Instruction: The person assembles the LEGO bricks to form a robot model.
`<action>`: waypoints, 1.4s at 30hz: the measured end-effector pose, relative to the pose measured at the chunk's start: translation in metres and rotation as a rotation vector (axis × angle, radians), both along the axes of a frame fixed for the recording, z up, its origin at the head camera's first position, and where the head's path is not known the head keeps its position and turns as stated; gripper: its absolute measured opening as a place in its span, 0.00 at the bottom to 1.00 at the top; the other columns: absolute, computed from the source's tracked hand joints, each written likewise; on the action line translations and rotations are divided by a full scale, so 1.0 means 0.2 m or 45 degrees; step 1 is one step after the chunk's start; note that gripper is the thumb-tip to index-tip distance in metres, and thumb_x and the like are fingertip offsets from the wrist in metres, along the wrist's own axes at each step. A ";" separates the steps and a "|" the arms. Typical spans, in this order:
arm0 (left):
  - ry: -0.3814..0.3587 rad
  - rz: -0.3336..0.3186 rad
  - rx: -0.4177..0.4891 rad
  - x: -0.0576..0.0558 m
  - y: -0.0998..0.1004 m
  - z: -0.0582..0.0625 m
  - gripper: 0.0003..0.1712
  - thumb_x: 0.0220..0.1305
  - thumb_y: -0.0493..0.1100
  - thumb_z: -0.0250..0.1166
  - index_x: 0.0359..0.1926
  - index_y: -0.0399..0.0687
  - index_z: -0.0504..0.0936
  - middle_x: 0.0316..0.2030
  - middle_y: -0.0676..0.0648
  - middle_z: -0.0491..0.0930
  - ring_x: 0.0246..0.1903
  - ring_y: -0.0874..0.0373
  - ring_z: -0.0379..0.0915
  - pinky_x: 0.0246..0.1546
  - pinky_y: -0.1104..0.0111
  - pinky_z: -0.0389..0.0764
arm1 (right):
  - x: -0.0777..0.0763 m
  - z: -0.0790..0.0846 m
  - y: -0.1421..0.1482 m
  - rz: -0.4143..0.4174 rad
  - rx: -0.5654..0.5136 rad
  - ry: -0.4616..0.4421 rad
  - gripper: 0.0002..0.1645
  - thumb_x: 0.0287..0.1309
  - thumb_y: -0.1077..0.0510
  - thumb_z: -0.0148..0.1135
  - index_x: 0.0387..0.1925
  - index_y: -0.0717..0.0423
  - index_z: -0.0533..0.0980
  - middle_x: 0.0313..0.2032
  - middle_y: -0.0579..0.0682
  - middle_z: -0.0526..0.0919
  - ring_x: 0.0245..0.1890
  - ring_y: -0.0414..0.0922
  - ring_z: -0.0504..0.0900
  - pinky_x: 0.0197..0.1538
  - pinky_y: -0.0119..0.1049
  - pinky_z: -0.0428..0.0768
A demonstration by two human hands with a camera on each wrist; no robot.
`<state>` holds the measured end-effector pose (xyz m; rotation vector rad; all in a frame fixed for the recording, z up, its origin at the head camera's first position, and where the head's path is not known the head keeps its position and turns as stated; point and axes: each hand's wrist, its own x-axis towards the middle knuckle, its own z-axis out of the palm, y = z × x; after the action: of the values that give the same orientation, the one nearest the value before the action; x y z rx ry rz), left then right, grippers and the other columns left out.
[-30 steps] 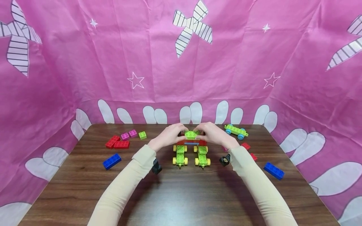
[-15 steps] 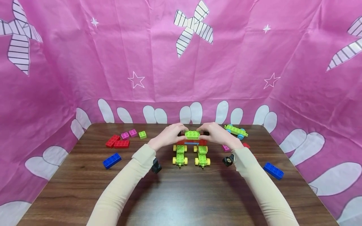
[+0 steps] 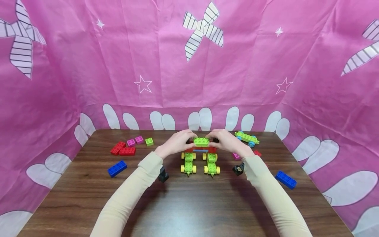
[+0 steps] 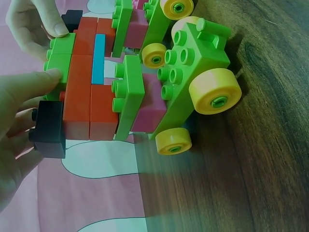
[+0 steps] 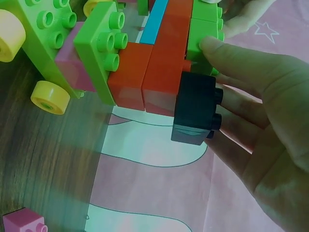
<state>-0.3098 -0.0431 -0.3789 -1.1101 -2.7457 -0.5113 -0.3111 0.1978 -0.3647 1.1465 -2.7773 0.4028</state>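
At the back middle of the table, both hands hold the top of a toy block model. My left hand (image 3: 176,142) has its thumb on the near face of the light green bricks (image 4: 60,58) and its fingers behind. On the other end, my right hand (image 3: 222,141) grips the same green layer, its thumb (image 5: 212,46) pressing the front. Below lie red bricks (image 4: 79,92) with a thin blue piece (image 4: 98,58) between. A black brick (image 4: 50,128) sticks out beside the left fingers, another black brick (image 5: 194,106) beside the right. Two green wheeled bases (image 3: 188,168) with yellow wheels carry it.
Red bricks (image 3: 127,151), small pink bricks (image 3: 131,142), a green brick (image 3: 149,141) and a blue brick (image 3: 117,169) lie left. Rightward are a green car base (image 3: 246,137) with blue wheels, another blue brick (image 3: 286,179), and a pink brick (image 3: 236,156). Pink cloth encloses the table.
My right hand has shifted slightly right along the green bricks, showing more of them and of the pink brick by its wrist. My left hand stays in place.
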 end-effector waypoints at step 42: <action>0.155 0.146 0.116 0.22 -0.61 -0.04 0.25 0.57 0.50 0.67 0.53 0.45 0.77 0.47 0.45 0.80 0.49 0.54 0.76 0.52 0.59 0.77 | 0.01 -0.01 0.00 -0.030 -0.018 -0.005 0.18 0.57 0.50 0.63 0.48 0.50 0.79 0.43 0.47 0.83 0.38 0.42 0.82 0.42 0.37 0.81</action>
<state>-0.2655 -0.1649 -0.3868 -0.9250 -2.6341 -0.5287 -0.3087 0.1987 -0.3658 1.1100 -2.7842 0.4217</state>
